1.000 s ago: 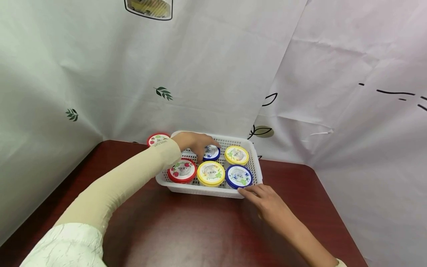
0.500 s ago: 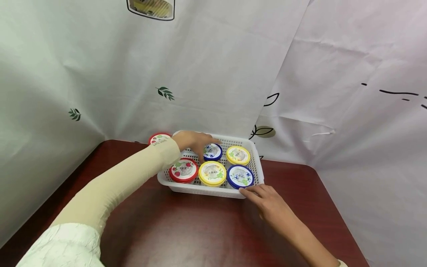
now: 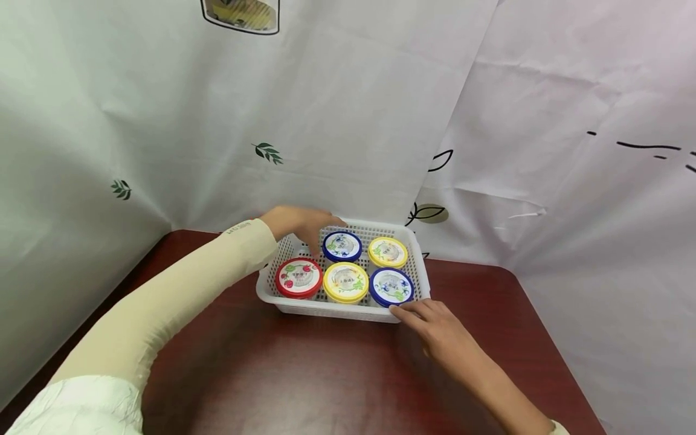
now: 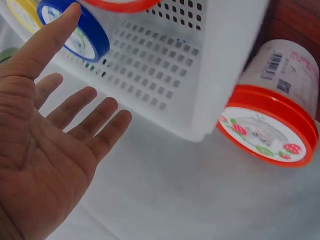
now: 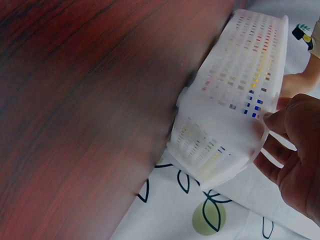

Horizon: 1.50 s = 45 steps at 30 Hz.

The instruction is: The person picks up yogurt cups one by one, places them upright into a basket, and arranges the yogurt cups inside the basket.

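A white plastic basket (image 3: 331,310) holds several tubs with printed lids. Its front row has a red-lidded tub (image 3: 299,278), a yellow-lidded tub (image 3: 345,282) and a blue-lidded tub (image 3: 391,287). Behind them sit another blue-lidded tub (image 3: 342,246) and another yellow-lidded one (image 3: 388,252). My left hand (image 3: 304,225) hovers over the back left of the basket, fingers spread and palm bare in the left wrist view. With thumb and fingers, my right hand (image 5: 300,145) holds the basket's front right corner. Outside the basket is a strawberry-printed red-lidded tub (image 4: 267,127), hidden by my left arm in the head view.
The basket stands on a dark red wooden table (image 3: 304,374), near its back edge. A pale printed cloth (image 3: 348,121) hangs behind and along the sides. Perforated basket floor (image 4: 150,65) shows at the back left corner.
My left hand has moved left, off the rear blue-lidded tub, which now shows fully. The left forearm now covers the red-lidded tub outside the basket. My right hand stays put.
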Available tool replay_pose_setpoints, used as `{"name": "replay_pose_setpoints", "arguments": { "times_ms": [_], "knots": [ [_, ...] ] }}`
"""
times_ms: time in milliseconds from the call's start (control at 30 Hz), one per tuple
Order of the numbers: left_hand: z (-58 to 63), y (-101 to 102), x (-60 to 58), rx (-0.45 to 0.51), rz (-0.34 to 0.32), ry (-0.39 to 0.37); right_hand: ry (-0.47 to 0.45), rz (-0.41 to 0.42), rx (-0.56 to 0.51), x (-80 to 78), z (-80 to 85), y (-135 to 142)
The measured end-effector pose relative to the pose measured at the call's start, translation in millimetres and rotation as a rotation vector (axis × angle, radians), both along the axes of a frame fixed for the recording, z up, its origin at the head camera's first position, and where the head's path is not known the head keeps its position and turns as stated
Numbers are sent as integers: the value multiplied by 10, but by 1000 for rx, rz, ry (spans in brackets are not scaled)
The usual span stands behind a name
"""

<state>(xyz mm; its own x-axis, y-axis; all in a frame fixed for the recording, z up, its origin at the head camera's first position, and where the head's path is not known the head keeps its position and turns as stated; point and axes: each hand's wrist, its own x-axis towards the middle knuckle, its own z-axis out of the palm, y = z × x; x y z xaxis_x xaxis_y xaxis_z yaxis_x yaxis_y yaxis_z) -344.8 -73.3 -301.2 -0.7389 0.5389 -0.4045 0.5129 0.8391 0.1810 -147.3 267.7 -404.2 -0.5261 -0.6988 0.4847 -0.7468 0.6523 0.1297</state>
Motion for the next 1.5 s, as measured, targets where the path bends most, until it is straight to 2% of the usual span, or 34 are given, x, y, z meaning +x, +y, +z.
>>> {"name": "replay_pose_setpoints", "arguments": {
  "times_ms": [233,467,700,933,1167,1333,1500],
  "knots": [
    [98,-181,4,3,35,6,3,-3,5,-18,-2,-20],
    [171,-363,-13,21,72,-20,9,-5,15,-33,-14,-46],
    [243,-525,-38,-18,94,-20,9,2,4,-53,-21,-60],
    [304,-650,-39,-21,154,-24,9,2,0,-59,-24,-64],
    [372,-824,-55,-41,161,1,20,14,-15,-62,-22,-78],
    [354,-952,-68,-53,164,20,31,21,-22,-61,-20,-79],
    [265,-1031,-108,-43,190,18,22,24,-20,-59,-18,-71]
  ]
}}
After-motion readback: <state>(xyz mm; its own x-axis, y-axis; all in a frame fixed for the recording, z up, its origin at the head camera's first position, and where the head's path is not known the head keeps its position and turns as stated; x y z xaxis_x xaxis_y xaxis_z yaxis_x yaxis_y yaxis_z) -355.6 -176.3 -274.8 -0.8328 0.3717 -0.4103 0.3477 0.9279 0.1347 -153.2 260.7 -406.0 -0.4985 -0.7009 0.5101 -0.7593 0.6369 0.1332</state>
